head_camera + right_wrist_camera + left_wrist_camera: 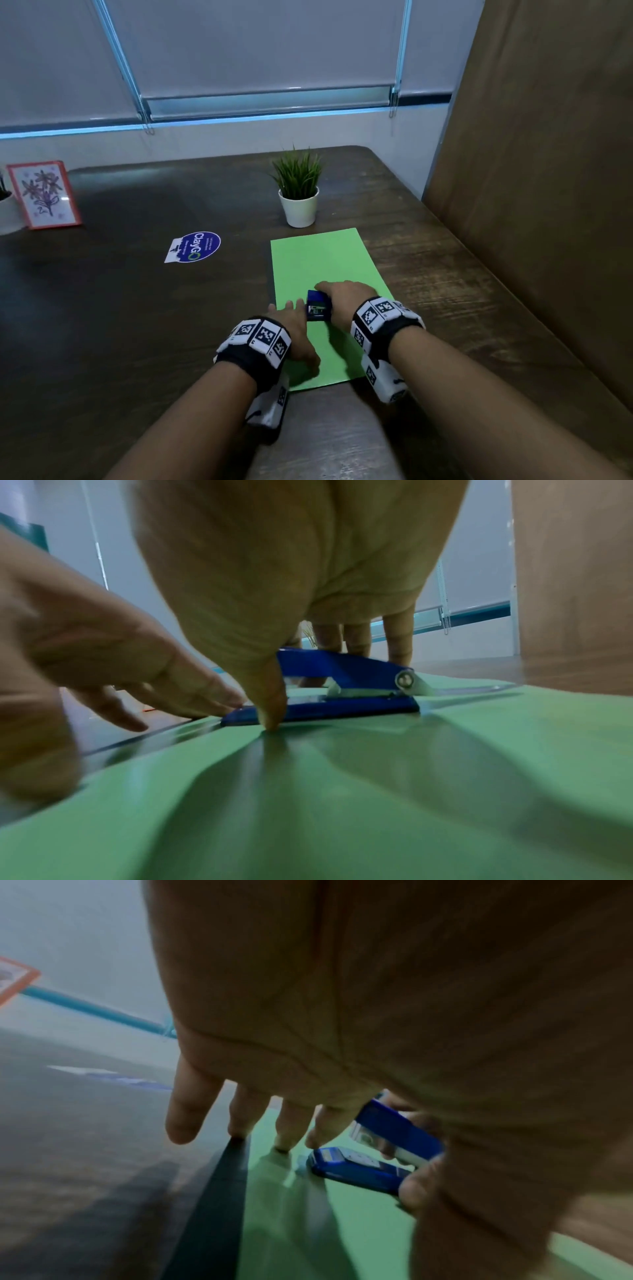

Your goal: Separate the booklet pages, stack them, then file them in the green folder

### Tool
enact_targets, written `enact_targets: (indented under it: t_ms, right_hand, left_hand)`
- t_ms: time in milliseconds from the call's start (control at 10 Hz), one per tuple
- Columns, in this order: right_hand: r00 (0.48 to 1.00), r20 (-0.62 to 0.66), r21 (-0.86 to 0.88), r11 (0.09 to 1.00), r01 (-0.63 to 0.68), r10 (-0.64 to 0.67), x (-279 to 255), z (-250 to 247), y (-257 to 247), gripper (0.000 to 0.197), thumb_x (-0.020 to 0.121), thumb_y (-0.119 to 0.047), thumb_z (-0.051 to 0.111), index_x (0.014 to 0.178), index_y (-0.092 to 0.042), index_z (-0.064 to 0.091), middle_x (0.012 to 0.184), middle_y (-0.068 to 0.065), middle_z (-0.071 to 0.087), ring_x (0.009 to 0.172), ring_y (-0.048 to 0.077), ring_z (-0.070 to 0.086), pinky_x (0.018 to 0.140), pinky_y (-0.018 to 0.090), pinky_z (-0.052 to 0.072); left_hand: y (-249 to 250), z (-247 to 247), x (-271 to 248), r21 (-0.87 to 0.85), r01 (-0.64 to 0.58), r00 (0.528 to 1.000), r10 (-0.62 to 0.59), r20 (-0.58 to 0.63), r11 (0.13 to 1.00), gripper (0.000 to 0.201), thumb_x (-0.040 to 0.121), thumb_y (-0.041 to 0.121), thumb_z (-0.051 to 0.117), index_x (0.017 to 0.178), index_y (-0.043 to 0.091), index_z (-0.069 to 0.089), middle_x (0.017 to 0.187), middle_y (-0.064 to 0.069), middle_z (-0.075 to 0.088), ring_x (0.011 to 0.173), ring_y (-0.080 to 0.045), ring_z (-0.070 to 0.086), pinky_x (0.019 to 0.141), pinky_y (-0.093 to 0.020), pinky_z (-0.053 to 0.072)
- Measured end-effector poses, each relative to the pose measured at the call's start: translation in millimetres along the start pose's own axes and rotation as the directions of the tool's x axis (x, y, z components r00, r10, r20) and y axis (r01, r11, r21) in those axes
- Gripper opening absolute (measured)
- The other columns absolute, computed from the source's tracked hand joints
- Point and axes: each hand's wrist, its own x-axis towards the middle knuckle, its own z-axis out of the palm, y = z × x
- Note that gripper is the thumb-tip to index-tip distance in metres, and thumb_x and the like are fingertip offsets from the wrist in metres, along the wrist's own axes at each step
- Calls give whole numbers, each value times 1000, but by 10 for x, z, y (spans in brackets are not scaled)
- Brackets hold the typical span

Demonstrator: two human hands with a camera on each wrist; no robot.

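the green folder (322, 274) lies flat on the table (137, 325), just in front of the potted plant (298, 192). a small blue hinged tool (318, 305), likely a staple remover or stapler, sits on the folder's near-left part. the right hand (346, 298) grips the tool: fingers curled over its raised upper arm, thumb tip (272, 718) down on the folder beside its base. the left hand (294, 329) rests on the folder's left edge, fingers (186, 1110) spread and fairly straight, tips pressing the green surface beside the tool's nose.

procedure, as judged: hold the folder flat with the left fingertips, keep them out of the tool's mouth, and press the upper arm straight down so the base does not skid.

not visible: no booklet or loose pages show in any view; whether they lie under the cover cannot be told. the tool's mouth is blurred in the left wrist view. the right fingertips are hidden behind the tool.
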Motion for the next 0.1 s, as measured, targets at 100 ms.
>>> enact_targets:
  t_ms: [100]
  right_hand:
    - [999,-51,14,1000,1,-1,-31,104,51,52,88,-28,63,134,-25,39,118,8,62,104,32,61,83,41,50]
  left_hand:
    - [-44,-100,-2,-71,-25,999,22,-41,997,84,78,42,77,147,16,36,138,-9,51,132,-34,47,103,-43,48]
